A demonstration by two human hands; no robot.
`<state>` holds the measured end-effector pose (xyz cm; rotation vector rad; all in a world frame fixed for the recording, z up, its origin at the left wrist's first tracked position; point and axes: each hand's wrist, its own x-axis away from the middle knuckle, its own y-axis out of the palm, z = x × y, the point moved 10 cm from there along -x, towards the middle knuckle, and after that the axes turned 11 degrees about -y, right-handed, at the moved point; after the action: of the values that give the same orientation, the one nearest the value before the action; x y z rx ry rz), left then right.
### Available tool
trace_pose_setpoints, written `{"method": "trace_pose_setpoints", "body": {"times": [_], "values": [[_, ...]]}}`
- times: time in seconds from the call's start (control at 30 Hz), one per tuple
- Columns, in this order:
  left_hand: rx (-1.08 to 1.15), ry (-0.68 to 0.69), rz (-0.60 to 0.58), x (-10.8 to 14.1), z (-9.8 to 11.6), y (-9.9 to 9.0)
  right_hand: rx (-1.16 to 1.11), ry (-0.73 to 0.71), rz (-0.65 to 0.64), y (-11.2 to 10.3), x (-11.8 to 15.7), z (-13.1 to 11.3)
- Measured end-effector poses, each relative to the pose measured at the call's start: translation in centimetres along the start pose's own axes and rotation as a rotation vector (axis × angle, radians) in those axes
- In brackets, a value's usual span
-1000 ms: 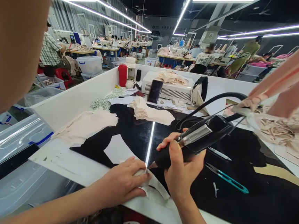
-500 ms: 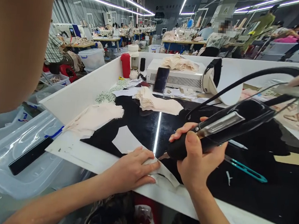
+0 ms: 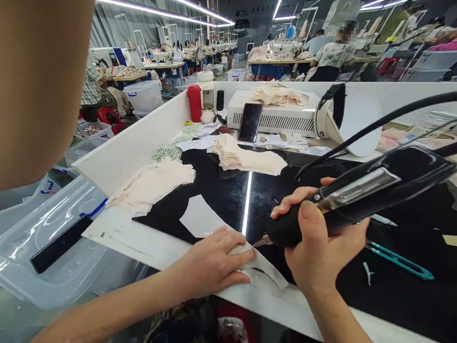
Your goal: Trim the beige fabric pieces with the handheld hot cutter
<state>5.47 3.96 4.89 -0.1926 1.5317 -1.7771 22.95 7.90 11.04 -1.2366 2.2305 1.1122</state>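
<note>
My left hand (image 3: 215,260) lies flat on a curved white piece (image 3: 199,218) at the near edge of the black work surface (image 3: 218,192), fingers stretched out over its middle. My right hand (image 3: 321,246) is wrapped round a thick black corded hand tool (image 3: 379,187) with a metal lever along its side. The tool's narrow tip points down at the white piece, close beside my left fingertips. Whether the tip touches the piece I cannot tell. Right of the tool lie teal tweezers (image 3: 402,260) and a small white scrap (image 3: 367,273).
Pale fabric stacks (image 3: 249,157) lie toward the back and left. Behind them stand a white vented box (image 3: 281,116), a phone (image 3: 251,123) and a red cup (image 3: 194,103). The tool's black cable (image 3: 401,114) arches off to the right. Plastic bins (image 3: 57,247) stand below on the left.
The view has shifted slightly, so everything on the table appears a little further right. Both hands and the tool keep about the same place on the white piece.
</note>
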Motion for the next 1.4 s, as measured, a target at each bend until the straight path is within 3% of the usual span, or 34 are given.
{"method": "trace_pose_setpoints", "body": {"times": [0.6, 1.03, 1.4], "values": [[0.018, -0.025, -0.059, 0.1, -0.3, 0.5, 0.013, 0.017, -0.008, 0.1, 0.1, 0.1], [0.004, -0.003, -0.023, 0.0, 0.0, 0.1, 0.047, 0.016, -0.025, 0.3, 0.1, 0.1], [0.199, -0.141, -0.119, 0.0, -2.0, -0.6, 0.028, 0.026, 0.038, -0.1, -1.2, -1.2]]}}
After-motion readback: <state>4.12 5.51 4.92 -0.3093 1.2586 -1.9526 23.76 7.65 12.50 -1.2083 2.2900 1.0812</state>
